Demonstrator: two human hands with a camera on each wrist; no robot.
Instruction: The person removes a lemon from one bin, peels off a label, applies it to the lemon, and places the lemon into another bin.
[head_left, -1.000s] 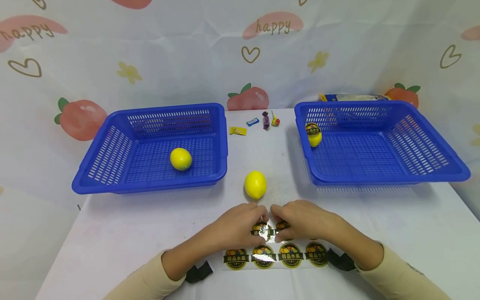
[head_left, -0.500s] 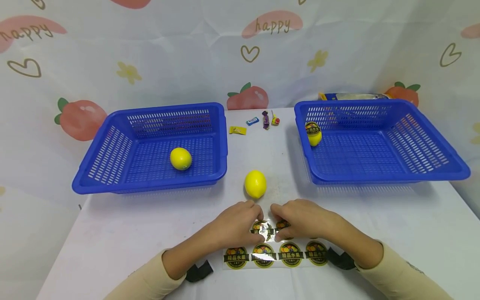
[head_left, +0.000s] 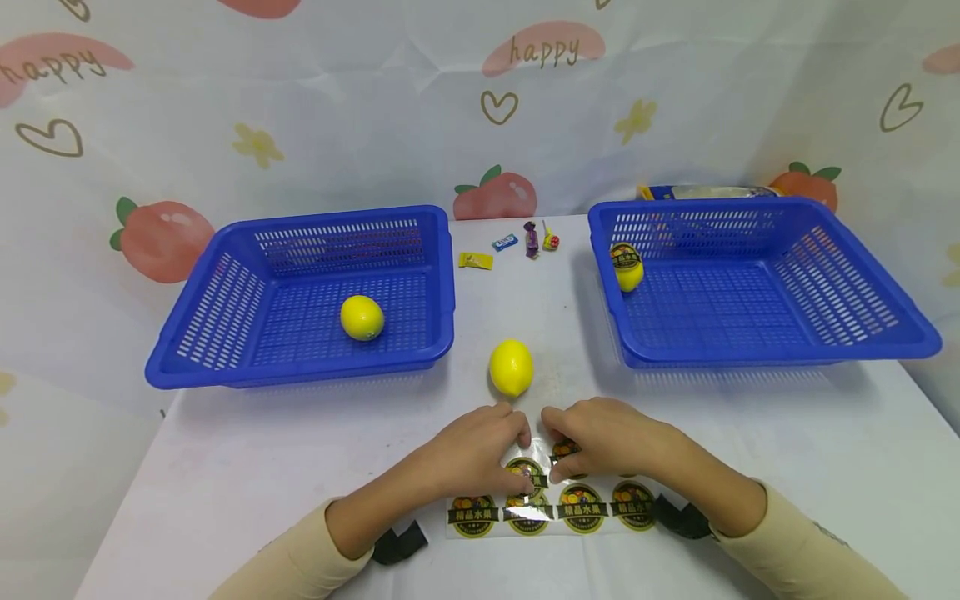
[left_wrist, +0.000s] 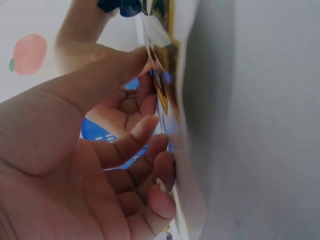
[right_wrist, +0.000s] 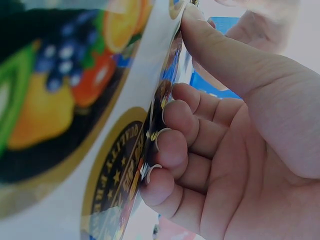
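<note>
So both hands are down on the sticker sheet (head_left: 551, 500) at the near edge of the white table (head_left: 787, 467). Left hand (head_left: 472, 454) pinches its top edge between thumb and curled fingers, and right hand (head_left: 603, 437) grips the same edge just beside it (the wrist views show the sheet bent up). A bare lemon (head_left: 511, 367) sits just beyond the fingertips, between two blue baskets (head_left: 300, 367) (head_left: 757, 354), each with one lemon inside.
</note>
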